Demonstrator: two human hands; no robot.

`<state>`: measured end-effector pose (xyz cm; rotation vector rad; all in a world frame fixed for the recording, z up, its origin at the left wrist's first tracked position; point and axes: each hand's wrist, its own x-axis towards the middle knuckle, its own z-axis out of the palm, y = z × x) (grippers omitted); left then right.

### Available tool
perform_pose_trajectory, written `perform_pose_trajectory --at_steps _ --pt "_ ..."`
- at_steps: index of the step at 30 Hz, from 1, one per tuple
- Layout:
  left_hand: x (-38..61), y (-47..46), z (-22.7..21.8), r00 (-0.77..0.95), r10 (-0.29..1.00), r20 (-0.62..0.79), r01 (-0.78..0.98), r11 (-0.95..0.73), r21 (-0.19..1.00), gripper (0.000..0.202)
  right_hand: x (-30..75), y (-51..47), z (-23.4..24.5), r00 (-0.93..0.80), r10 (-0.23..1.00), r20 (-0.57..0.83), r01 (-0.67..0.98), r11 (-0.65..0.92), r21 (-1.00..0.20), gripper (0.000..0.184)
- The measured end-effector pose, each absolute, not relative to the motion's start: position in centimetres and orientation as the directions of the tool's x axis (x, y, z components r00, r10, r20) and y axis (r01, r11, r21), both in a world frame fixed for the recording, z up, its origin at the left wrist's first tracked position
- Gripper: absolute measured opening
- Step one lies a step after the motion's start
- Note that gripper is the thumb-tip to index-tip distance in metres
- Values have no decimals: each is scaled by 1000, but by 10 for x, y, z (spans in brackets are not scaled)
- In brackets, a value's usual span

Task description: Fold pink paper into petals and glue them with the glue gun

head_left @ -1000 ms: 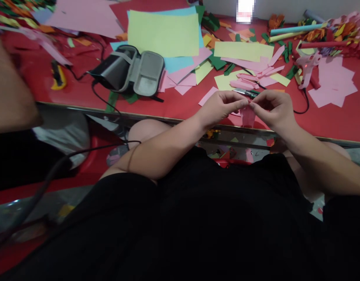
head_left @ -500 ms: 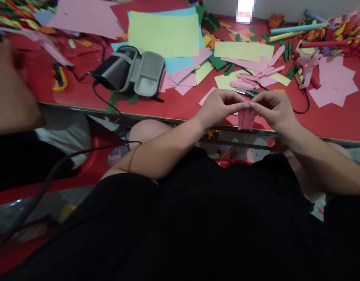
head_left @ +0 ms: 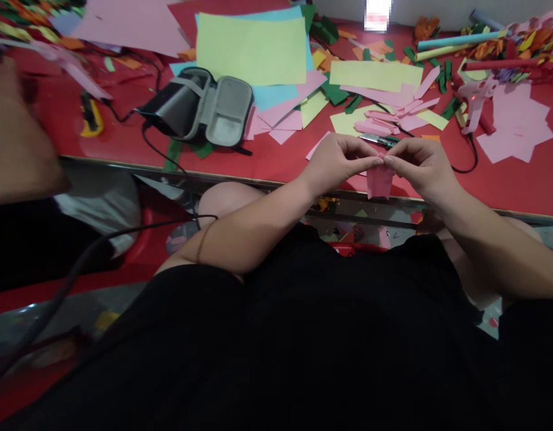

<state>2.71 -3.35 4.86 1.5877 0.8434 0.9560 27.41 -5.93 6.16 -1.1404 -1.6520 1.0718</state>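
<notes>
Between both hands hangs a small piece of creased pink paper (head_left: pixel 379 182), over the near edge of the red table (head_left: pixel 267 170). My left hand (head_left: pixel 343 161) pinches its top edge from the left with thumb and fingers. From the right, my right hand (head_left: pixel 420 163) pinches the same edge, the two thumb tips almost touching. Just behind the fingers lies a metal-tipped tool (head_left: pixel 375 140), partly covered by my right hand; its kind is unclear. Folded pink paper strips (head_left: pixel 379 123) lie beyond it.
A pink glue gun (head_left: pixel 476 102) with a lit red light stands right, beside pink paper pieces (head_left: pixel 514 129). Yellow sheets (head_left: pixel 251 51) and an open grey case (head_left: pixel 229 114) lie left of centre. A yellow cutter (head_left: pixel 91 115) lies near another person's arm (head_left: pixel 20 137).
Both hands keep their pinch on the pink paper, nearly still. The view has shifted very slightly.
</notes>
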Motion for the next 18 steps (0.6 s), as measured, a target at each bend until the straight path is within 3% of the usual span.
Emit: perform_pose_trajectory --at_steps 18 --pt "29 -40 56 458 874 164 119 -244 963 45 263 -63 63 -145 937 318 357 349 -866 41"
